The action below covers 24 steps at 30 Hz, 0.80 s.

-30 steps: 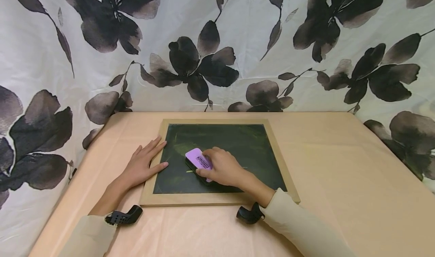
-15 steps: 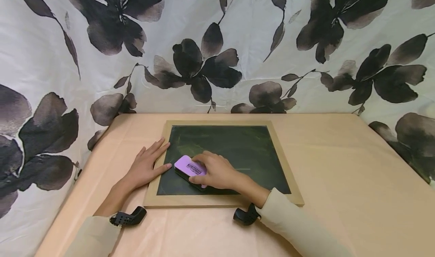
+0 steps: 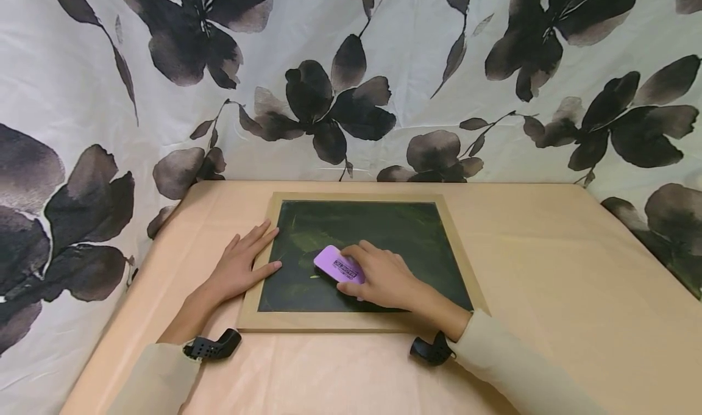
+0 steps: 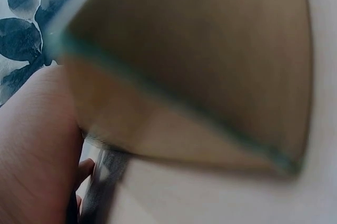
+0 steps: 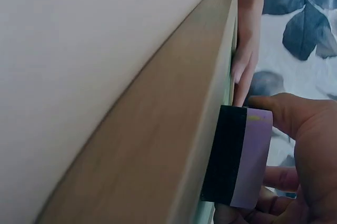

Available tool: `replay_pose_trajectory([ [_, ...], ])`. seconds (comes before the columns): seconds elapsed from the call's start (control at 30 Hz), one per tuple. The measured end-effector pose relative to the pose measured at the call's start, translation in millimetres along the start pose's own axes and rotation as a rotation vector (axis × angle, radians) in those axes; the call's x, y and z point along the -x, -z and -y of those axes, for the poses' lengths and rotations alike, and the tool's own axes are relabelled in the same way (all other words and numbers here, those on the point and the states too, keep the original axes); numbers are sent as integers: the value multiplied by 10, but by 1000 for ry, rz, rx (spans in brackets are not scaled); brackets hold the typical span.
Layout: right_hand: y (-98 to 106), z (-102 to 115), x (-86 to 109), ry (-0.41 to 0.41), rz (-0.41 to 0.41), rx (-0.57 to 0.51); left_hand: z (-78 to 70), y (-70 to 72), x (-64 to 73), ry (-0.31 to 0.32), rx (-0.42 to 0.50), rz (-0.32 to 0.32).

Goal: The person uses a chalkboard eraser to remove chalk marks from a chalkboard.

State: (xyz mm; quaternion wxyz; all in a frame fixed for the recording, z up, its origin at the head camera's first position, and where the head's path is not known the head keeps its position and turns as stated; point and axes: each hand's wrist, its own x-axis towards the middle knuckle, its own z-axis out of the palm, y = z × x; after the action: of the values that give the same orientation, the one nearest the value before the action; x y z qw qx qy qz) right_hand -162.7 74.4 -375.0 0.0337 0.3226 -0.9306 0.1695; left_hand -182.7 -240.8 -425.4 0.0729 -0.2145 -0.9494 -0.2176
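A chalkboard (image 3: 395,238) with a light wooden frame (image 3: 351,322) lies flat on the table. My right hand (image 3: 386,278) grips a chalkboard eraser (image 3: 332,261) by its sides, thumb nearer me. The eraser has a purple top with black print and a black felt underside, which faces the board in the right wrist view. Flat over the frame's left side rests my left hand (image 3: 238,267), fingers spread and thumb reaching onto the dark surface. Faint yellowish chalk smears (image 3: 309,239) mark the board, plus a short yellow dash (image 3: 314,276) left of the eraser.
A peach-coloured cloth (image 3: 548,269) covers the table around the board. Behind it hangs a white curtain (image 3: 422,43) with dark flowers. Each wrist wears a black camera mount, the left one (image 3: 212,345) and the right one (image 3: 432,349) both near the board's front edge.
My right hand slid the eraser left and toward me, then back to the right and slightly away. The left hand stays on the frame. The head view has shifted slightly.
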Motion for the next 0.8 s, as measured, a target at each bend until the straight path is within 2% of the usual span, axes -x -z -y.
replay_pose_trajectory([
  [0.5,357,-862,538,-182,-122,67,-18,4,-13,0,9,6],
  [0.63,415,-968,653,-240,-133,59,-8,3,-19,0,8,10],
  [0.8,383,-975,678,-267,-163,7,1,18,-16,6,8,20],
])
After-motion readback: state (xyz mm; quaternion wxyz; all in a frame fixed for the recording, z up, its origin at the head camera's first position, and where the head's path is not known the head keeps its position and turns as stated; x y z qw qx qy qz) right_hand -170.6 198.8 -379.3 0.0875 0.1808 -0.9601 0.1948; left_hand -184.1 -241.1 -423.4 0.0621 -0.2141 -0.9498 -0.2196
